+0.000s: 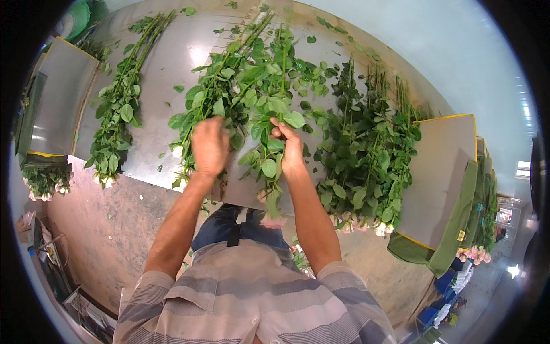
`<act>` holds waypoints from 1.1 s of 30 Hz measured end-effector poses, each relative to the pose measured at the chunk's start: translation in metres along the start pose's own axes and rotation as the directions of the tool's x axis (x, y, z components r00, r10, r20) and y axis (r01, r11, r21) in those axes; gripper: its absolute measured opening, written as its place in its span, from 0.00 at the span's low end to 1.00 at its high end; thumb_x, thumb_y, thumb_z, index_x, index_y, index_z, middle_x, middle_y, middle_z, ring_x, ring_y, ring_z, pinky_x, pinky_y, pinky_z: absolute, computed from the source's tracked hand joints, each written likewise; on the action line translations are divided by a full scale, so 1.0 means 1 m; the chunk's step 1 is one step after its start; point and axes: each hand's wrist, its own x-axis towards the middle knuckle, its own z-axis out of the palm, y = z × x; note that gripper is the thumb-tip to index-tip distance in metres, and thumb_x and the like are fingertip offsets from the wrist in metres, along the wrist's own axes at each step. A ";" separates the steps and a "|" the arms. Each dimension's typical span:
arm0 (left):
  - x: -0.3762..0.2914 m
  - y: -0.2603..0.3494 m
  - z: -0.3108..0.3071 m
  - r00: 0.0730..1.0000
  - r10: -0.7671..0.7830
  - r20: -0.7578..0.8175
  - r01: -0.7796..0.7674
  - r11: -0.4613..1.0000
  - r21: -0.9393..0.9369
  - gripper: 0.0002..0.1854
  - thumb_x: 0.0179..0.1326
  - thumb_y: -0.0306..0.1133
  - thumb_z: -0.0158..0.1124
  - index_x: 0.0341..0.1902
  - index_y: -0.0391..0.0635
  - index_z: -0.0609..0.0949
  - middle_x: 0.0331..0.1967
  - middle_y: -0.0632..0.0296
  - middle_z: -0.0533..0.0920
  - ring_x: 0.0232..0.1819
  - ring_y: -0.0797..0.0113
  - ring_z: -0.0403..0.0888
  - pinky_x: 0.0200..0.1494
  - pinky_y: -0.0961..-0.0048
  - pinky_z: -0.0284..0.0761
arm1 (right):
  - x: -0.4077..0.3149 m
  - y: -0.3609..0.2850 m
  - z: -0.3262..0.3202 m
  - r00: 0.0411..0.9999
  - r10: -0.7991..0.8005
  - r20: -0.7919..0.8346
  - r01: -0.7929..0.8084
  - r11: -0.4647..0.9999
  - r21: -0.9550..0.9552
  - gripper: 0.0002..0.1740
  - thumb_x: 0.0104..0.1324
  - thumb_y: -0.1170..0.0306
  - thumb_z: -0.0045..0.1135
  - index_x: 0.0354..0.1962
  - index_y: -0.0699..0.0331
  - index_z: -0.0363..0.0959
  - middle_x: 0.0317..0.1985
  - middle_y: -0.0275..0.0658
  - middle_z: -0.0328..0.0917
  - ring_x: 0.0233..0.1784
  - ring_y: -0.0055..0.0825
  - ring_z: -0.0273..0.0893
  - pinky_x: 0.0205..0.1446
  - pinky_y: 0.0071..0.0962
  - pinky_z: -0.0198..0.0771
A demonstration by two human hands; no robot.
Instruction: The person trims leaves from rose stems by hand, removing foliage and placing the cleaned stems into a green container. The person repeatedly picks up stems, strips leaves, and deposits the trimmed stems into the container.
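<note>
My right hand (291,146) grips a leafy rose stem (283,73), fingers and thumb closed around it. A pink rose bloom (273,221) hangs past the table's near edge below that hand. Blurred, my left hand (209,144) is over a loose bunch of roses (206,94); its fingers are partly hidden, and whether they grip a stem is unclear. White blooms (178,151) show at the lower end of this bunch. All these stems lie lengthwise on a metal table (172,56), cut ends pointing away from me.
Further left lies a slim rose bunch (126,112). A wide row of roses (361,142) lies to the right, blooms over the edge. Grey panels with yellow edging stand at left (62,99) and right (442,176). Loose leaves (311,39) and painted ruler marks (232,36) dot the tabletop.
</note>
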 end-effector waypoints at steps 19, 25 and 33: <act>0.007 0.000 0.064 0.743 -0.410 0.530 0.619 0.722 -0.309 0.10 0.59 0.25 0.57 0.43 0.38 0.80 0.26 0.63 0.80 0.24 0.73 0.75 0.26 0.72 0.69 | -0.009 -0.065 -0.055 0.888 -0.459 -0.035 0.443 0.873 -0.202 0.07 0.67 0.69 0.52 0.35 0.64 0.69 0.23 0.31 0.67 0.24 0.22 0.62 0.30 0.22 0.61; 0.004 0.003 0.045 0.816 -0.420 0.397 0.504 0.854 -0.131 0.19 0.50 0.27 0.62 0.48 0.38 0.80 0.42 0.44 0.83 0.46 0.47 0.81 0.50 0.61 0.74 | 0.018 -0.015 -0.099 0.839 -0.446 -0.312 0.006 0.581 -0.814 0.13 0.71 0.66 0.47 0.47 0.66 0.68 0.33 0.40 0.79 0.37 0.35 0.77 0.49 0.38 0.69; 0.010 0.028 0.016 0.723 -0.421 0.548 0.677 0.591 -0.440 0.11 0.68 0.29 0.53 0.50 0.42 0.78 0.29 0.65 0.80 0.29 0.76 0.76 0.32 0.77 0.73 | 0.016 -0.019 -0.104 0.841 -0.428 -0.332 -0.132 0.432 -0.892 0.19 0.65 0.59 0.53 0.46 0.65 0.71 0.42 0.47 0.79 0.47 0.47 0.76 0.52 0.43 0.69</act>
